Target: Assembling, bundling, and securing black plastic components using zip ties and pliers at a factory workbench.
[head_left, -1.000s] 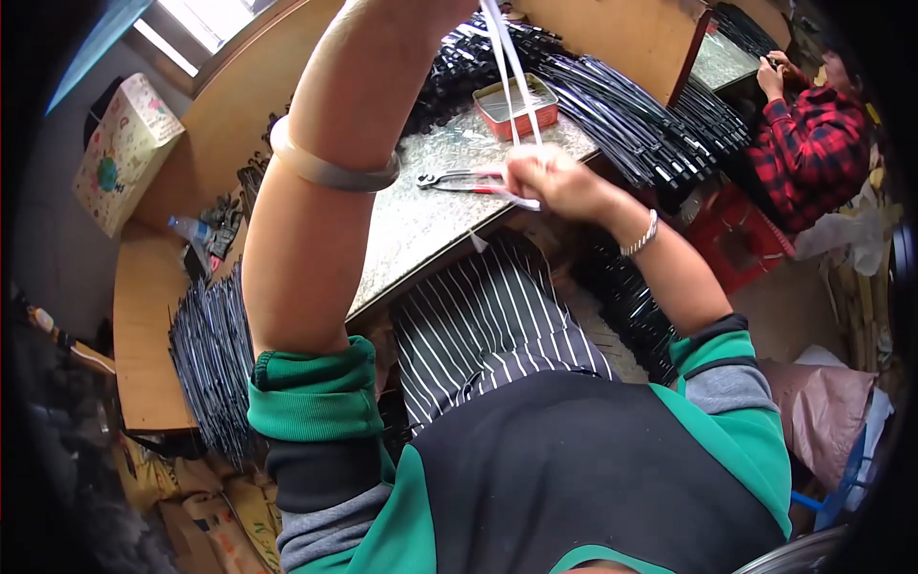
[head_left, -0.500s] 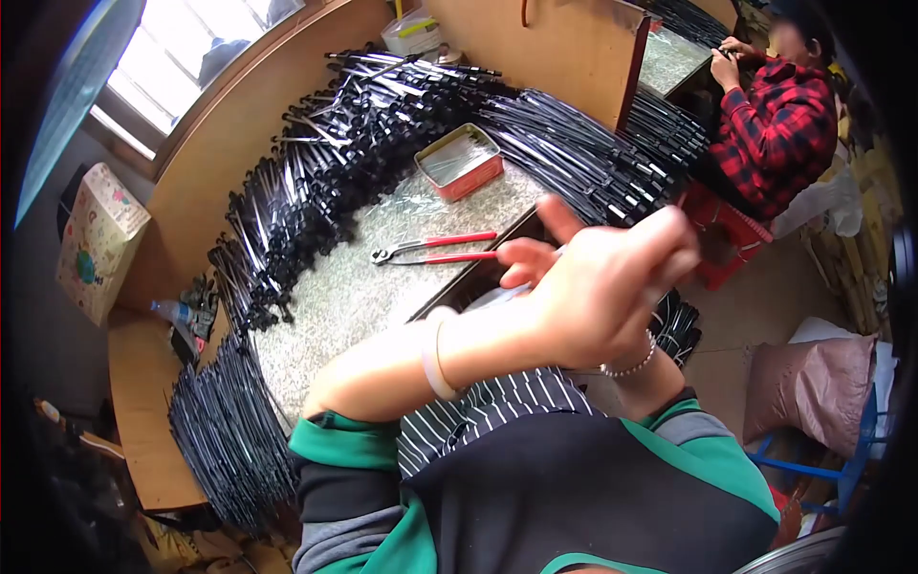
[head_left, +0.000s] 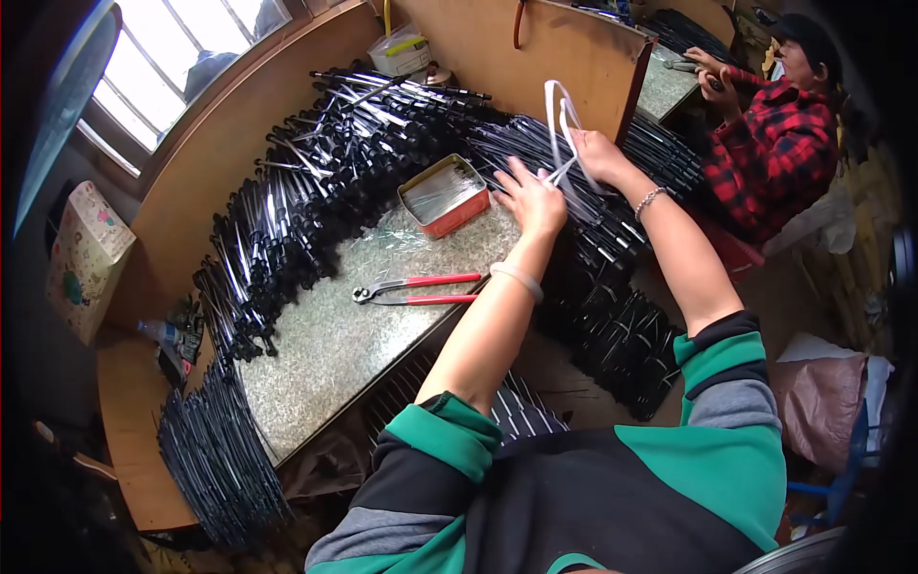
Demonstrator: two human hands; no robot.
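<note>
My right hand (head_left: pixel 600 158) is closed on a white strap (head_left: pixel 553 110) that loops up above the bundle of thin black rods (head_left: pixel 535 139) at the table's right side. Just left of it, my left hand (head_left: pixel 535 203) has its fingers spread over the rods' near edge. The strap's lower part runs close by its fingertips; whether they touch it I cannot make out. Nearest my left wrist lie end-cutting pliers (head_left: pixel 421 289) with red handles, jaws pointing left on the speckled tabletop (head_left: pixel 316 383). A red open tin (head_left: pixel 445 196) with thin clear strips inside sits left of my left hand.
Piled black rods with silvery shafts (head_left: pixel 296 182) line the table's far and left sides. More bundled rods (head_left: pixel 631 335) are below the right edge. A wooden partition (head_left: pixel 574 48) stands behind. At the far right, a person in a checked shirt (head_left: pixel 779 143) handles something dark.
My forearms were crossed close to my body; now they are apart and reach forward to the rods. The white strap now shows raised in a loop at my right hand.
</note>
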